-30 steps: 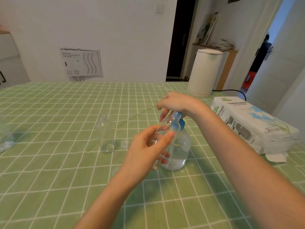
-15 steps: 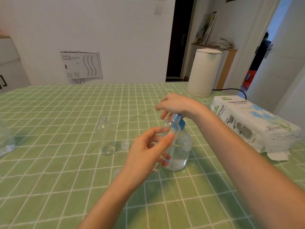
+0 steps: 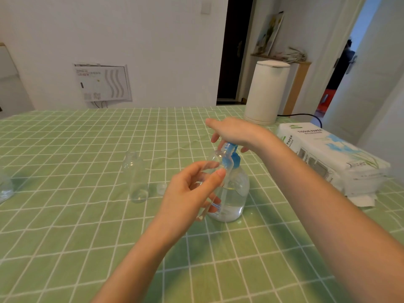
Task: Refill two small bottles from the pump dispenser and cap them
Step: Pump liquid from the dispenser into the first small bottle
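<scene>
Nearest to us, we see a green tablecloth with a white grid [image 3: 65, 248] covering the table, and two bare forearms reaching out over it. The left hand [image 3: 190, 193] grips a small clear plastic bottle [image 3: 215, 157], thumb on the near side and fingers curled round the far side. The bottle is lifted off the cloth and tilted, with its open mouth up against the spout of the blue pump head [image 3: 229, 150].

Just behind the left hand we find the clear round pump dispenser [image 3: 237, 193], upright on the cloth and partly filled with clear liquid. The right hand [image 3: 235, 131] lies palm down on top of the pump head, fingers loose and mostly straight, clasping nothing.

Left of the dispenser a small translucent cap [image 3: 161, 188] lies on the cloth. Just beside it, to its left, a second small clear bottle [image 3: 135, 178] stands upright and uncapped. At the left edge we make out part of another clear container [image 3: 4, 189], too cut off to identify.

Farther right lies a white pack of tissue paper [image 3: 328, 154]. Behind it a white cylindrical kettle [image 3: 265, 92] stands at the table's far edge. On the far wall we see a white panel with wavy slots [image 3: 102, 83].
</scene>
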`<action>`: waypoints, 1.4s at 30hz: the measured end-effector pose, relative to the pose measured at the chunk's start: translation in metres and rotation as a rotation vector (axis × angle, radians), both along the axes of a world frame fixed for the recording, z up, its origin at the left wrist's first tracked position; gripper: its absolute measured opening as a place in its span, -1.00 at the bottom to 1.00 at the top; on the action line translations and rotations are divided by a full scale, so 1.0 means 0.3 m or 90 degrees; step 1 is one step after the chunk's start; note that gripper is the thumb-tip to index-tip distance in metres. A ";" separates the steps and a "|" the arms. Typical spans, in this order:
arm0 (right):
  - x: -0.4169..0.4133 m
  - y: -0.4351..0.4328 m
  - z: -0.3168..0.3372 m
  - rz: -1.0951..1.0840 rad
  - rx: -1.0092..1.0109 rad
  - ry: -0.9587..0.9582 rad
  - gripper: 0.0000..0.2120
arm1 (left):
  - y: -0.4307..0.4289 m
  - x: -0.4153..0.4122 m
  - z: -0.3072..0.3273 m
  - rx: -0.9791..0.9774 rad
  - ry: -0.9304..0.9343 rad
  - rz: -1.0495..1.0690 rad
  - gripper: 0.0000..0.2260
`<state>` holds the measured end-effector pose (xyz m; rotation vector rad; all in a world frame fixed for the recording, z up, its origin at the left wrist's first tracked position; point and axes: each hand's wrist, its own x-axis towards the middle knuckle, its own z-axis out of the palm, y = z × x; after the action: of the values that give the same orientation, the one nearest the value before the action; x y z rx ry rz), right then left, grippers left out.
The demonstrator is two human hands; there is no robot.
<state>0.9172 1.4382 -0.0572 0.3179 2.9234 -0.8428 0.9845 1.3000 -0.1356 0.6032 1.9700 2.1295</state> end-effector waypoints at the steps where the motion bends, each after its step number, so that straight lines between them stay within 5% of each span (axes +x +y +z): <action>1: 0.003 -0.002 0.000 -0.005 0.002 -0.003 -0.47 | 0.000 0.000 -0.001 -0.001 -0.001 0.001 -0.65; 9: 0.000 -0.017 -0.011 0.003 0.015 -0.065 -0.65 | 0.001 0.004 -0.008 0.005 -0.014 0.003 -0.65; 15: -0.017 -0.005 -0.058 0.003 -0.012 -0.079 -0.66 | 0.000 0.006 -0.023 -0.004 -0.026 0.007 -0.82; 30: -0.033 -0.008 -0.018 0.008 0.020 -0.093 -0.72 | 0.000 0.002 0.002 0.004 -0.001 0.004 -0.68; 42: -0.036 0.001 -0.064 -0.002 -0.002 -0.089 -0.82 | 0.003 0.007 -0.016 -0.018 -0.012 0.015 -0.84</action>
<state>0.9065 1.4384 -0.0764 0.3656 2.7927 -0.7911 0.9867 1.3007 -0.1403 0.5550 2.0037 2.1089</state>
